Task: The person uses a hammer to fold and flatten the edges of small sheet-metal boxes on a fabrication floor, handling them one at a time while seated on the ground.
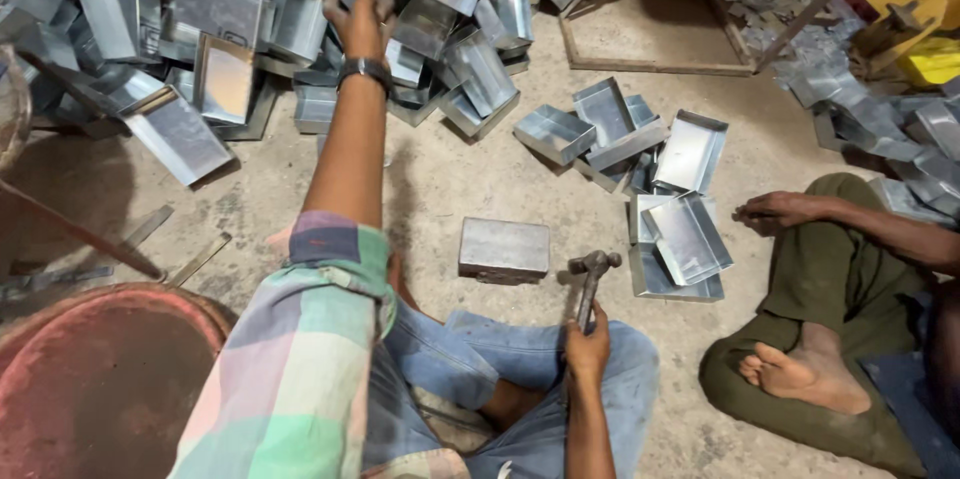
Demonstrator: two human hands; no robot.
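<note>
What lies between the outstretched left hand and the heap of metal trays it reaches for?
Nothing visible. The left hand is already at the pile of metal trays, fingers over one tray. The right hand holds a hammer nearer the lap.

Shiny sheet-metal trays (230, 29) heap on a rough concrete floor (450, 179) beside a dull steel block (504, 249).

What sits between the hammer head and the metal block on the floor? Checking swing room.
Only bare concrete floor separates hammer head from metal block, per the head view.
</note>
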